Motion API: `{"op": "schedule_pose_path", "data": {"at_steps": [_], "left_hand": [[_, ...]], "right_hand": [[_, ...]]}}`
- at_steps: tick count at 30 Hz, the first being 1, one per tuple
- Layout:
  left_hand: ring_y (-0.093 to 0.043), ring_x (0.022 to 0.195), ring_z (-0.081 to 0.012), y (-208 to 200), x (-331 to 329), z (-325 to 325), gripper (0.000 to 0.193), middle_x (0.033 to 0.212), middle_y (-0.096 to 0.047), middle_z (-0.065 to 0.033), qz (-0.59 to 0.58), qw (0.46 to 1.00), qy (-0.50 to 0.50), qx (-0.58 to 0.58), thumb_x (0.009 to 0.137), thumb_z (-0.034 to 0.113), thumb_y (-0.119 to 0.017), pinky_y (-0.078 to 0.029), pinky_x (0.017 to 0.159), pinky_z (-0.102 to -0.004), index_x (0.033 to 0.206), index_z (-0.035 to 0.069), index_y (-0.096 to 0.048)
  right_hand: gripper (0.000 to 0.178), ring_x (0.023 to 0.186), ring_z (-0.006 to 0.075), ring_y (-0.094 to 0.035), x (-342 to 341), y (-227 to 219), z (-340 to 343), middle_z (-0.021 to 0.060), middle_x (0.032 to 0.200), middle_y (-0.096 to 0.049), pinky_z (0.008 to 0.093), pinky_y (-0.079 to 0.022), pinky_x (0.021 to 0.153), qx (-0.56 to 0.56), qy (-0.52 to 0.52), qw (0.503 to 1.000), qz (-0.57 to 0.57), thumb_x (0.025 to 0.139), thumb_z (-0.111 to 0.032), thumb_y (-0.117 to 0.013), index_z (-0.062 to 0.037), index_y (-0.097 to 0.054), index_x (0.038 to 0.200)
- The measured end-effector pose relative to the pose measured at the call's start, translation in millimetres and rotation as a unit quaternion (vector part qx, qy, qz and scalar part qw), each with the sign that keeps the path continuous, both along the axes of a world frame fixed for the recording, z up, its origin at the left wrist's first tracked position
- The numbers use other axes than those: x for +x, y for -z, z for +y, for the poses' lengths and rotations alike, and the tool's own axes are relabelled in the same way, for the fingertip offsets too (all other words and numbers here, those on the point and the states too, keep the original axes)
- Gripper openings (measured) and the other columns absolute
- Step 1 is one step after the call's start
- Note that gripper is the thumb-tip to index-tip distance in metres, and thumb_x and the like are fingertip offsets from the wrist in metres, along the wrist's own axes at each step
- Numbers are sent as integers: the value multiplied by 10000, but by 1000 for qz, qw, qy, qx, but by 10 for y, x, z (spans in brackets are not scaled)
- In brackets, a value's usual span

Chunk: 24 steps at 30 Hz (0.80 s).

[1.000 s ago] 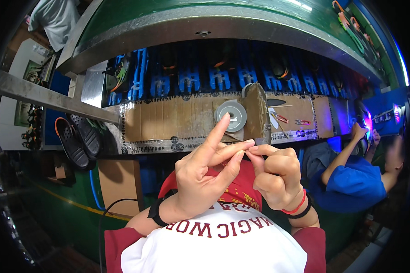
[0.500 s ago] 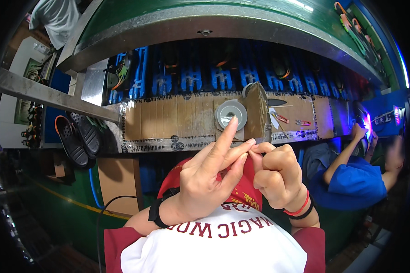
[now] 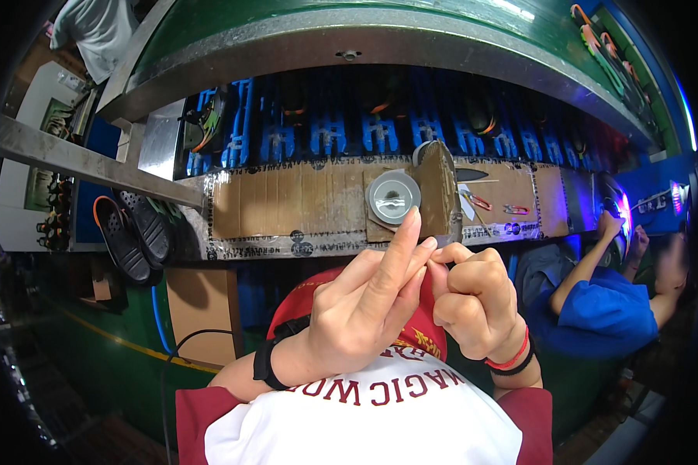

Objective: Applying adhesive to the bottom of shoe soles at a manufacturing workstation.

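My left hand (image 3: pixel 357 310) is held in front of my chest, its index finger stretched forward while the thumb and another finger press together. My right hand (image 3: pixel 477 298) is curled, with thumb and index finger pinched against the left fingertips. Whatever sits between the fingertips is too small to make out. Just beyond the left index fingertip stands a round grey dish (image 3: pixel 374 204) with something shiny inside, on a cardboard-covered ledge (image 3: pixel 287 201). An upright cardboard flap (image 3: pixel 440 190) rises to the right of the dish.
Red-handled small tools (image 3: pixel 481 202) and a dark flat blade-shaped piece (image 3: pixel 471 174) lie right of the flap. Blue fixtures (image 3: pixel 380 136) line up behind, below a metal beam (image 3: pixel 349 56). Dark clogs (image 3: pixel 124 240) are at left; a co-worker in blue (image 3: pixel 609 310) works at right.
Both hands stay pinched together. The left index fingertip has shifted right and nearer, off the dish. The blue fixtures have slid slightly to the right.
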<state>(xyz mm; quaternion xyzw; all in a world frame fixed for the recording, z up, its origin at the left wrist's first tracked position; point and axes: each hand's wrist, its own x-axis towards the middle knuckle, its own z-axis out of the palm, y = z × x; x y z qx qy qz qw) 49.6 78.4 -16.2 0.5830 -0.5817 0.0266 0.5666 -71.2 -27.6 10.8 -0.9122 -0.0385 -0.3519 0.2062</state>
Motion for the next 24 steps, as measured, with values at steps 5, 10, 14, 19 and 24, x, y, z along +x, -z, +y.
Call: {"op": "schedule_pose_path", "data": {"at_steps": [5, 10, 14, 19, 24], "left_hand": [[-622, 658, -177, -14, 7, 9, 590, 955, -686, -231, 20, 1000, 12, 17, 751, -160, -618, -521, 605, -260, 1287, -204, -376], [-636, 674, -181, 12, 0, 11, 574, 959, -687, -224, 37, 999, 18, 20, 782, -132, -609, -529, 627, -267, 1296, -203, -363], [-646, 693, -175, 15, 16, -14, 568, 969, -691, -208, 42, 998, 37, 9, 829, -81, -589, -532, 647, -265, 1322, -193, -329], [-572, 635, -78, -75, 34, 82, 589, 996, -702, -151, 232, 966, 63, 93, 888, 7, -581, -478, 610, -194, 1378, -137, -287], [-483, 629, -19, -13, 15, 74, 610, 1012, -706, -114, 290, 949, 79, 100, 904, 48, -593, -418, 626, -155, 1400, -108, -273]], "right_hand": [[208, 623, 247, -496, -2, 64, 3, 117, 792, -473, 310, -483, 546, 38, -12, 999, -20, 573, 83, -678, 11, -509, 671], [251, 595, 216, -450, 17, 140, 48, 102, 794, -469, 312, -358, 489, 110, 26, 990, -81, 663, 179, -670, -1, -508, 728], [231, 594, 201, -450, 33, 136, 105, 86, 786, -477, 307, -339, 490, 96, 42, 994, -45, 713, 125, -688, -24, -512, 737], [402, 573, 177, -476, -19, 123, 97, 64, 788, -436, 282, -432, 473, 135, 123, 978, -97, 666, 182, -735, -70, -431, 743], [267, 593, 214, -448, -35, 73, 6, 91, 802, -438, 354, -542, 641, 129, 17, 988, -85, 673, 106, -711, -35, -488, 716]]}}
